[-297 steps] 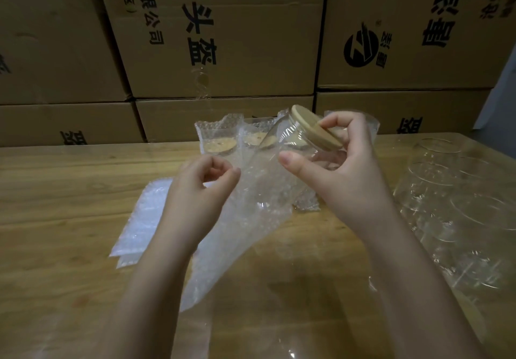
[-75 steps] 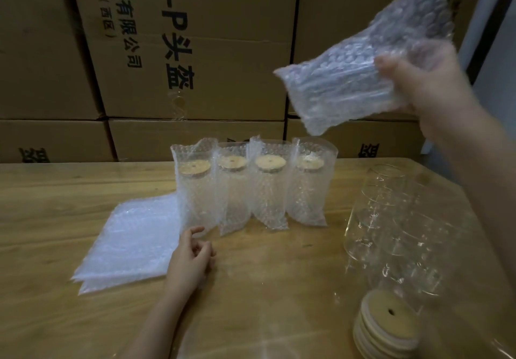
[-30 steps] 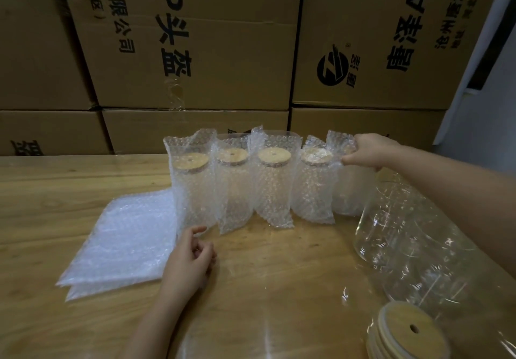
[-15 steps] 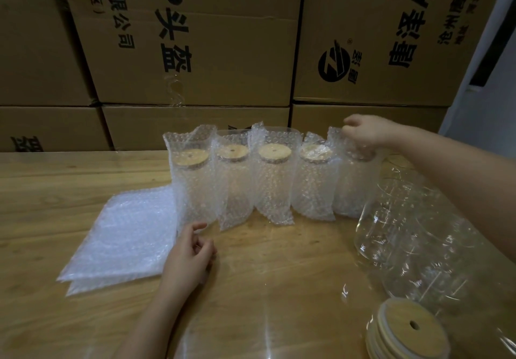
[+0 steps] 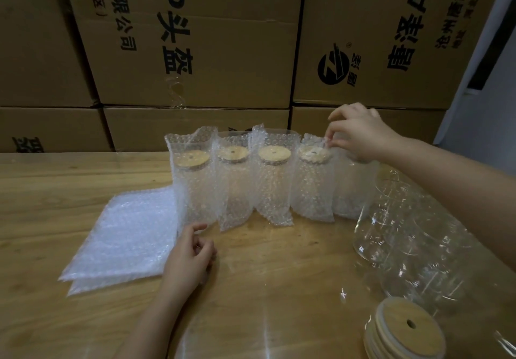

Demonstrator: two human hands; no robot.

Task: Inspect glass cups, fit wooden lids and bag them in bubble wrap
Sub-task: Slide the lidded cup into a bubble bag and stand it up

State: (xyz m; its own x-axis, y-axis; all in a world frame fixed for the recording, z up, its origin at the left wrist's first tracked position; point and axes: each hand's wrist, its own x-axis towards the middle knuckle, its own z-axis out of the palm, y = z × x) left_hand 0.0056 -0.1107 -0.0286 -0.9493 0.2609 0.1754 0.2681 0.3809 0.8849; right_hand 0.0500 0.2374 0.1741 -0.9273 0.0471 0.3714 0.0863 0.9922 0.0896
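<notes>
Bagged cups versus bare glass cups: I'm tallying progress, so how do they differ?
The bagged cups wear bubble wrap; the bare glass cups are uncovered. Bagged cups carry wooden lids; bare glass cups have none. Both sit on the wooden table.

Left hand point(image 5: 190, 258) lower centre, palm down, fingers loosely curled. Right hand point(image 5: 360, 132) upper right, pinching bubble-wrap bag point(image 5: 352, 191) top.

On the stack facing me, the middle carton point(image 5: 223, 85) carried black print turned sideways: "有限公司", "(西区)" and "P头盔". The right carton point(image 5: 371, 90) bore a round black logo point(image 5: 333, 67) beside "唐泽AH". I couldn't read its smaller print.
</notes>
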